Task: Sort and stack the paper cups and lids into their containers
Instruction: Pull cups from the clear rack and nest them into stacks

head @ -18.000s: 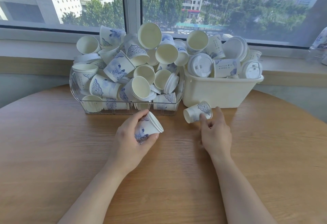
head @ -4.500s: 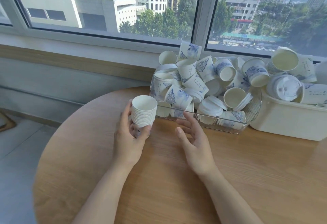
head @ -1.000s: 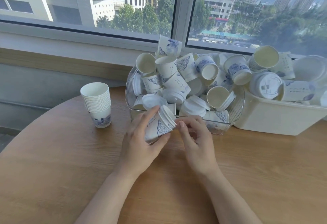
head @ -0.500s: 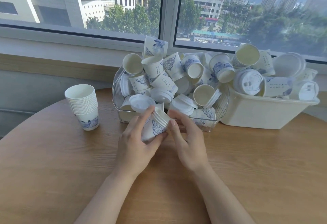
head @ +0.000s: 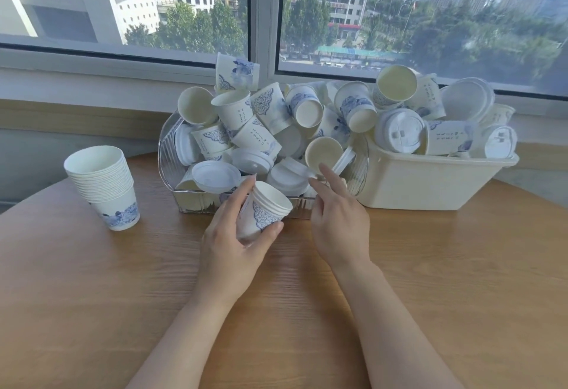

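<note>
My left hand (head: pixel 229 251) grips a short nested cup stack (head: pixel 263 211) above the tabletop (head: pixel 430 265) while my right hand (head: pixel 336 219), fingers loose and empty, reaches toward the heaped clear bin (head: pixel 196 204), where a careless pull risks toppling cups.

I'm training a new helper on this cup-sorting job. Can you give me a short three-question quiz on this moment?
1. True or false: the left hand grips a few nested cups.
2. Where does the tall stack of cups stand?
A. inside the cream bin
B. on the table, left of the clear basket
C. on the window sill
3. Fill in: the right hand, holding nothing, reaches towards the ______ basket.

Key
1. True.
2. B. It stands upright on the table, apart from the basket; the cream bin is on the right.
3. Clear.
</note>
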`<action>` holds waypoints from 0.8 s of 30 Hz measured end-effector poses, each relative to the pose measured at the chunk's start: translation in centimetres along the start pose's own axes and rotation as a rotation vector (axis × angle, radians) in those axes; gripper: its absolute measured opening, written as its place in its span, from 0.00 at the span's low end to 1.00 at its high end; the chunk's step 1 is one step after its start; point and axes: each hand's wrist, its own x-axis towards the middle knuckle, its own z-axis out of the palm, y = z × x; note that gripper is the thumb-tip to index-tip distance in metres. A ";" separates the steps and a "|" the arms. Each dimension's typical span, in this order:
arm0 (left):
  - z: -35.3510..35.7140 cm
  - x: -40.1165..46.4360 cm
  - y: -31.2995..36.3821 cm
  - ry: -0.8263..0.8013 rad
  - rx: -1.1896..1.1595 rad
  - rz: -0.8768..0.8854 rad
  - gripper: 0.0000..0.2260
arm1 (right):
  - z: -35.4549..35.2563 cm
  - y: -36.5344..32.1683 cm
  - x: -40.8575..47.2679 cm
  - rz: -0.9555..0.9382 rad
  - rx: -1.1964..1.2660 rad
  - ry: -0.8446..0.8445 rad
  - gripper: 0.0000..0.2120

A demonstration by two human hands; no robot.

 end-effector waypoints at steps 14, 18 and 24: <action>-0.2 0.0 0.0 0.005 -0.037 -0.031 0.34 | 0.0 1.3 -0.5 -0.111 0.205 0.222 0.17; -0.3 0.0 0.0 0.001 -0.041 -0.034 0.34 | -0.3 1.0 -1.3 -0.052 0.396 0.356 0.12; -0.4 -0.1 -0.2 -0.010 -0.065 -0.037 0.34 | -1.2 -0.9 -1.8 0.064 0.761 0.398 0.10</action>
